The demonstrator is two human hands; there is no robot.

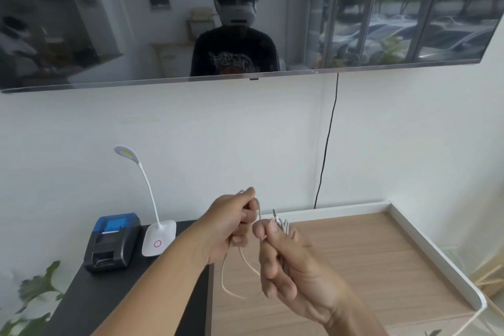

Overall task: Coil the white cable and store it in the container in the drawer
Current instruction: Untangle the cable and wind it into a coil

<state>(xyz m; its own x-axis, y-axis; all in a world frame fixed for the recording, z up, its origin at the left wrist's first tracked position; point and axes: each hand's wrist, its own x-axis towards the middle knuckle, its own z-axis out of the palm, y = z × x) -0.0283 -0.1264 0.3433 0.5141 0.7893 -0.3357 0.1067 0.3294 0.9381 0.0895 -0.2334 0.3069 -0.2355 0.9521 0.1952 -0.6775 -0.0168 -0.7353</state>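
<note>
Holding the thin white cable (240, 275) in front of me with both hands, I have my left hand (231, 222) curled round a strand of it, fingers closed tight near the top. My right hand (283, 256) grips a bunch of gathered loops, with the thumb pressed over them and the small metal plug tip (275, 213) sticking up just above my thumb. The two hands sit close together, nearly touching. A slack loop of the cable hangs down between and below them, over the light wooden cabinet top with its raised white rim (436, 251). To my left, on the black side table (103, 297), stand a small white gooseneck desk lamp (156, 237) and a black and blue receipt printer (113, 243), just beside each other. A black power cord (328, 139) drops down the white wall from the wall-mounted dark television screen (163, 22) above.
</note>
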